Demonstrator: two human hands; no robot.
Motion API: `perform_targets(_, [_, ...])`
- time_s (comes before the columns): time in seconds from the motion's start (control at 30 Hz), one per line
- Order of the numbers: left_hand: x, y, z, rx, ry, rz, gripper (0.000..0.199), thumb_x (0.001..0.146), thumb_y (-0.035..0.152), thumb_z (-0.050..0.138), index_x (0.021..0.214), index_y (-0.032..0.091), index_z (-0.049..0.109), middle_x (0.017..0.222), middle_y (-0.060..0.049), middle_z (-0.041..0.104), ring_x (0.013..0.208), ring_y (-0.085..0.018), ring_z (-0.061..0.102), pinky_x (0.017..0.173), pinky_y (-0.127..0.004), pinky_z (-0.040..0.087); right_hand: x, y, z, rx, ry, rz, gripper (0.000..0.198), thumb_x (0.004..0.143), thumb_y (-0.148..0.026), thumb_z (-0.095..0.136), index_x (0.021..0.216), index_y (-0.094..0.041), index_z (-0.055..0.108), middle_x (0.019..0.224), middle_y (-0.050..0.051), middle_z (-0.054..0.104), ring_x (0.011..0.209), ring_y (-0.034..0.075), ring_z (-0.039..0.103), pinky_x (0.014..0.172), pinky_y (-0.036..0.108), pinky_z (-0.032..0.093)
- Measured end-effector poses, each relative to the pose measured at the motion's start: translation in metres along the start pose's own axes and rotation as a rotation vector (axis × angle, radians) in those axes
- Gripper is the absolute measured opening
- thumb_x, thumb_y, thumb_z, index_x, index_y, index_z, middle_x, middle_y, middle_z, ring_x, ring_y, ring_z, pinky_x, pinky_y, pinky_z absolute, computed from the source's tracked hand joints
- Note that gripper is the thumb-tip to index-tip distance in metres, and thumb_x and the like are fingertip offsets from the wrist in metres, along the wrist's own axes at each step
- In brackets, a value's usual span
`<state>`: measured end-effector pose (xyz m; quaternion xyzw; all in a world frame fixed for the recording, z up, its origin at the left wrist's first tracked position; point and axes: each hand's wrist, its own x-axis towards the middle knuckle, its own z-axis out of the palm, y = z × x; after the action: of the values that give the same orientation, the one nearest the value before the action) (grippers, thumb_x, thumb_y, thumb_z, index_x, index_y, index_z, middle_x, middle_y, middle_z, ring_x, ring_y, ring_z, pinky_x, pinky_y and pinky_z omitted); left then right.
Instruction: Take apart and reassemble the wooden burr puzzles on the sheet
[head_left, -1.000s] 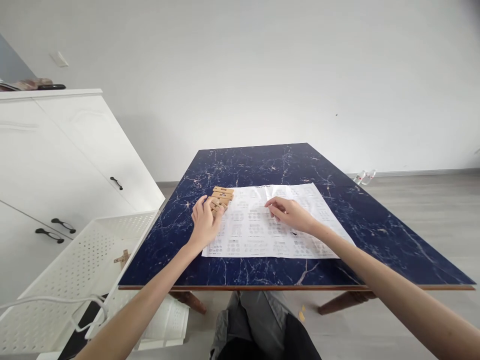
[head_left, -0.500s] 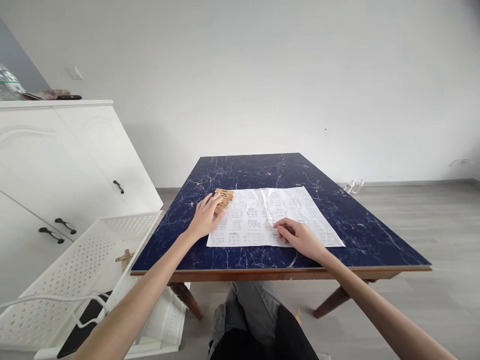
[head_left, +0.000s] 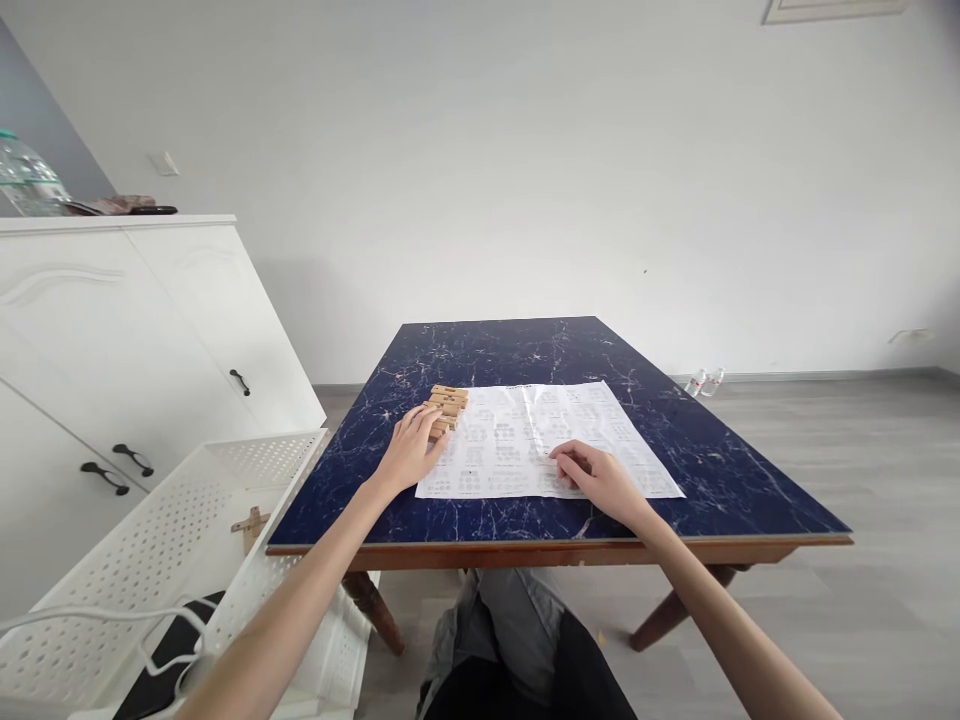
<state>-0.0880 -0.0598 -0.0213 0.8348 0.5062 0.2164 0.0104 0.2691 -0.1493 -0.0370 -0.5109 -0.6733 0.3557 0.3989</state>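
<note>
Ideally, we steady with light, even pressure the row of flat, tan wooden pieces (head_left: 451,397) lying toward the left edge of the dark-blue, marble-patterned table (head_left: 495,348). Our left hand (head_left: 409,447) touches them, fingers slightly spread; whether they grip, we cannot tell. Our right hand (head_left: 595,476) curls over the white, printed paper sheet (head_left: 499,452); we cannot tell whether its fingers meet.

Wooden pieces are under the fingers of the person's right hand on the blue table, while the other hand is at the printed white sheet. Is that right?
Not quite: the head view shows the left hand with its fingers over the wooden pieces on the blue table. The other hand, at the printed white sheet, is the right one.
</note>
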Motion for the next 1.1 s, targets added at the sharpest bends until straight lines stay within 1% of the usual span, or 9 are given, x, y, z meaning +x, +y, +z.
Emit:
perform_targets(0.1, [-0.003, -0.004, 0.006, 0.006, 0.016, -0.075, 0.063, 0.107, 0.055, 0.041, 0.158, 0.018, 0.040, 0.169, -0.020, 0.041, 0.161, -0.037, 0.031, 0.129, -0.059, 0.028, -0.001, 0.003, -0.001, 0.020, 0.033, 0.013, 0.052, 0.100, -0.070, 0.051, 0.107, -0.022, 0.068, 0.085, 0.005, 0.071, 0.072, 0.021, 0.068, 0.070, 0.036, 0.054])
perform_targets(0.23, [-0.012, -0.008, 0.014, 0.020, 0.028, -0.186, 0.084, 0.103, 0.065, 0.044, 0.162, 0.008, 0.028, 0.171, -0.031, 0.031, 0.162, -0.045, 0.027, 0.129, -0.063, 0.026, -0.003, 0.005, -0.002, 0.031, 0.064, 0.013, 0.050, 0.100, -0.068, 0.052, 0.107, -0.021, 0.068, 0.086, 0.005, 0.071, 0.071, 0.021, 0.067, 0.070, 0.036, 0.054])
perform_targets(0.33, [-0.020, -0.007, 0.018, 0.017, 0.015, -0.209, 0.092, 0.100, 0.072, 0.047, 0.164, 0.011, 0.024, 0.173, -0.029, 0.028, 0.162, -0.045, 0.027, 0.129, -0.061, 0.027, -0.006, 0.004, -0.002, 0.019, 0.046, 0.002, 0.045, 0.101, -0.064, 0.055, 0.107, -0.022, 0.069, 0.084, 0.005, 0.072, 0.070, 0.021, 0.066, 0.070, 0.036, 0.054])
perform_targets(0.4, [-0.026, -0.006, 0.019, 0.015, 0.015, -0.211, 0.094, 0.098, 0.074, 0.048, 0.165, 0.014, 0.023, 0.175, -0.027, 0.024, 0.163, -0.044, 0.026, 0.130, -0.059, 0.028, -0.007, 0.003, -0.003, 0.005, 0.029, -0.003, 0.042, 0.101, -0.062, 0.057, 0.107, -0.023, 0.071, 0.084, 0.005, 0.073, 0.071, 0.021, 0.066, 0.070, 0.037, 0.053])
perform_targets(0.47, [-0.031, -0.004, 0.019, 0.017, 0.025, -0.215, 0.093, 0.099, 0.074, 0.048, 0.165, 0.015, 0.022, 0.176, -0.027, 0.021, 0.163, -0.044, 0.025, 0.130, -0.059, 0.028, -0.008, 0.002, -0.003, -0.005, 0.021, -0.004, 0.041, 0.100, -0.061, 0.057, 0.107, -0.023, 0.071, 0.084, 0.005, 0.074, 0.072, 0.022, 0.067, 0.070, 0.037, 0.053])
perform_targets(0.53, [-0.036, -0.003, 0.018, 0.019, 0.035, -0.219, 0.090, 0.100, 0.072, 0.047, 0.164, 0.014, 0.022, 0.175, -0.028, 0.023, 0.162, -0.044, 0.027, 0.128, -0.061, 0.030, -0.009, 0.002, -0.003, -0.006, 0.022, -0.004, 0.042, 0.100, -0.062, 0.056, 0.107, -0.023, 0.071, 0.085, 0.005, 0.073, 0.073, 0.023, 0.067, 0.070, 0.038, 0.054])
perform_targets(0.7, [-0.044, 0.001, 0.015, 0.017, 0.049, -0.202, 0.082, 0.103, 0.066, 0.044, 0.164, 0.015, 0.023, 0.170, -0.026, 0.037, 0.161, -0.041, 0.032, 0.128, -0.059, 0.033, -0.009, 0.005, -0.002, 0.017, 0.048, 0.004, 0.047, 0.099, -0.066, 0.056, 0.106, -0.022, 0.070, 0.086, 0.005, 0.073, 0.073, 0.022, 0.067, 0.072, 0.038, 0.055])
perform_targets(0.9, [-0.053, 0.006, 0.013, 0.015, 0.039, -0.225, 0.085, 0.102, 0.066, 0.044, 0.164, 0.011, 0.024, 0.169, -0.027, 0.038, 0.160, -0.044, 0.033, 0.128, -0.059, 0.031, -0.013, 0.006, -0.002, 0.064, 0.076, 0.020, 0.051, 0.099, -0.070, 0.055, 0.108, -0.022, 0.068, 0.088, 0.006, 0.071, 0.075, 0.022, 0.066, 0.075, 0.038, 0.055])
perform_targets(1.1, [-0.054, 0.007, 0.012, 0.028, 0.045, -0.213, 0.078, 0.104, 0.062, 0.046, 0.165, 0.017, 0.028, 0.168, -0.021, 0.044, 0.161, -0.043, 0.033, 0.128, -0.059, 0.031, -0.016, 0.007, -0.001, 0.097, 0.087, 0.022, 0.052, 0.100, -0.071, 0.055, 0.108, -0.021, 0.068, 0.087, 0.005, 0.069, 0.075, 0.022, 0.064, 0.076, 0.037, 0.054])
